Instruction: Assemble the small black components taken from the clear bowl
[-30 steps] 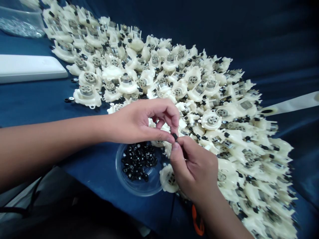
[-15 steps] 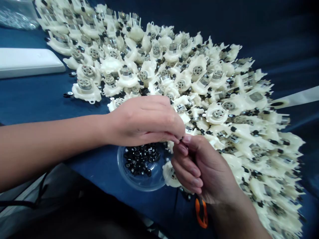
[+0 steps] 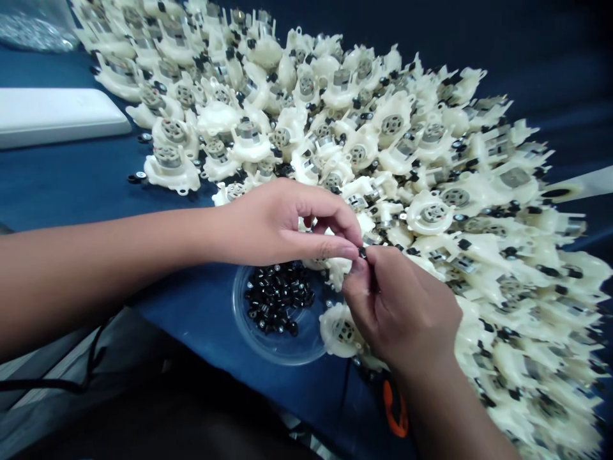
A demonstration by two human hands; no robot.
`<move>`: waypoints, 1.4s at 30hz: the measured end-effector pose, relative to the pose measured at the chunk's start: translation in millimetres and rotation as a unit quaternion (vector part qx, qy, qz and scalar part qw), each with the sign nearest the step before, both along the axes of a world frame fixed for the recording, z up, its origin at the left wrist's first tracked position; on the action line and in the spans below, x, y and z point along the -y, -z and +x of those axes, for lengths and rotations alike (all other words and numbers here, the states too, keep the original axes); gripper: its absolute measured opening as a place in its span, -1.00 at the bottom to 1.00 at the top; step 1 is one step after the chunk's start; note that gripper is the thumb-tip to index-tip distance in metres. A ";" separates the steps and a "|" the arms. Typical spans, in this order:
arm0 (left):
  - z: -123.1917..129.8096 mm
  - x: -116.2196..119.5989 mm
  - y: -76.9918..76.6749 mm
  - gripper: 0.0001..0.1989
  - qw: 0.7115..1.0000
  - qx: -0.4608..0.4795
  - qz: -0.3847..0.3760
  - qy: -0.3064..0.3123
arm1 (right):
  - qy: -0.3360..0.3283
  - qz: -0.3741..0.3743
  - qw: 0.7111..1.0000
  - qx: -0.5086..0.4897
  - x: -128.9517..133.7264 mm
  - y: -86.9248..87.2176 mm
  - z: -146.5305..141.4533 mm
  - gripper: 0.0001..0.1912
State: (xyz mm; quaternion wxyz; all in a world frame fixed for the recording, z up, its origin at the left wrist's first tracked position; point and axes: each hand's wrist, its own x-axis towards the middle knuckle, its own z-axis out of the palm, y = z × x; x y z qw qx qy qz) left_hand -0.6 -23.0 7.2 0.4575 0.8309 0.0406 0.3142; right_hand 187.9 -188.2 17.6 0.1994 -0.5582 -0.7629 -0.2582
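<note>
The left hand [image 3: 282,223] reaches in from the left and the right hand [image 3: 412,306] from the lower right, their fingertips meeting just above and to the right of a clear bowl [image 3: 287,353]. Between them is a small black part [image 3: 363,252], mostly hidden by the fingers. The left thumb and fingertips pinch it from one side; the right thumb and curled forefinger grip it from the other.

The bowl stands on the blue table [image 3: 167,300] and holds a heap of black pieces [image 3: 278,297]. Just beside its right side lies a cream-coloured housing [image 3: 330,329]. Behind and to the right of the hands spreads a large pile of similar housings [image 3: 220,118], many with round metal motors. An orange handle [image 3: 396,418] shows below the right hand. At the far left lie a white box [image 3: 62,112] and, beyond it, a see-through container [image 3: 52,14] of shiny bits.
</note>
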 end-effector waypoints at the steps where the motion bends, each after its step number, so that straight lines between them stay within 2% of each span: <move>1: 0.0 0.1 -0.5 -0.89 1.000 -0.004 -0.009 0.002 | 0.001 0.004 1.000 0.003 0.1 0.0 -0.4 -0.75; 4: -0.2 0.3 -1.2 -0.86 0.999 -0.008 -0.033 0.002 | 0.005 0.004 1.000 0.004 0.3 0.1 -2.7 -0.74; 7: -0.4 0.6 -0.9 -0.74 0.999 -0.004 -0.041 -0.002 | 0.013 -0.008 1.000 0.002 0.7 -0.4 -6.7 -0.73; 9: -0.2 0.3 -0.2 -0.70 1.000 0.002 -0.011 -0.006 | 0.028 -0.027 0.999 -0.012 1.5 -2.0 -10.2 -0.71; 12: 0.8 -0.8 1.5 -0.78 0.996 0.044 0.076 -0.007 | 0.034 -0.067 0.994 -0.086 3.9 -6.5 -14.8 -0.66; 15: 1.5 -2.1 3.4 -0.80 0.985 0.083 0.147 -0.016 | 0.019 -0.138 0.967 -0.212 7.4 -10.6 -16.8 -0.61; 17: 0.8 -2.6 4.5 -0.76 0.979 0.087 0.182 -0.030 | 0.024 -0.199 0.930 -0.308 9.8 -11.7 -16.9 -0.57; 19: -0.7 -2.6 5.3 -0.74 0.972 0.087 0.215 -0.043 | 0.033 -0.262 0.866 -0.425 11.2 -11.9 -16.8 -0.52; 20: -1.5 -2.5 5.4 -0.74 0.968 0.085 0.230 -0.051 | 0.034 -0.294 0.817 -0.495 11.4 -12.2 -16.7 -0.50; 21: -2.3 -2.4 5.4 -0.75 0.965 0.084 0.243 -0.057 | 0.030 -0.326 0.755 -0.568 11.0 -12.8 -16.6 -0.50; 23: -3.4 -1.9 5.1 -0.79 0.959 0.091 0.263 -0.061 | 0.007 -0.380 0.611 -0.695 9.0 -15.5 -15.7 -0.53; 25: -3.6 -1.4 4.7 -0.84 0.955 0.109 0.273 -0.050 | -0.025 -0.423 0.477 -0.770 5.7 -19.5 -13.3 -0.59; 27: -3.2 -0.9 4.2 -0.85 0.951 0.131 0.279 -0.037 | -0.057 -0.458 0.376 -0.804 2.4 -23.5 -9.3 -0.64; 31: -3.7 0.6 3.1 -0.81 0.948 0.156 0.279 -0.016 | -0.105 -0.514 0.216 -0.824 -1.1 -27.3 0.3 -0.67; 33: -5.1 2.0 2.1 -0.81 0.949 0.161 0.273 -0.004 | -0.118 -0.534 0.157 -0.823 -1.4 -27.7 3.9 -0.68; 35: -6.6 3.2 0.9 -0.82 0.949 0.161 0.270 0.001 | -0.126 -0.542 0.116 -0.822 -1.4 -28.0 5.9 -0.67; 37: -7.3 3.2 0.3 -0.82 0.949 0.161 0.272 0.003 | -0.130 -0.546 0.099 -0.821 -1.2 -28.1 5.9 -0.65; 38: -7.0 2.6 0.4 -0.82 0.947 0.163 0.276 0.004 | -0.129 -0.547 0.106 -0.820 -1.0 -27.8 5.0 -0.64; 39: -6.4 1.8 0.7 -0.81 0.945 0.166 0.282 0.004 | -0.123 -0.546 0.129 -0.818 -0.7 -27.0 3.8 -0.63; 40: -5.6 0.8 1.3 -0.80 0.943 0.168 0.288 0.003 | -0.114 -0.539 0.174 -0.816 -0.3 -25.7 2.2 -0.61; 41: -4.5 0.0 2.0 -0.81 0.942 0.167 0.293 0.001 | -0.100 -0.523 0.241 -0.811 0.1 -23.8 0.4 -0.59; 42: -3.5 -0.5 2.5 -0.82 0.943 0.158 0.292 -0.003 | -0.083 -0.497 0.327 -0.800 0.5 -21.3 -1.4 -0.56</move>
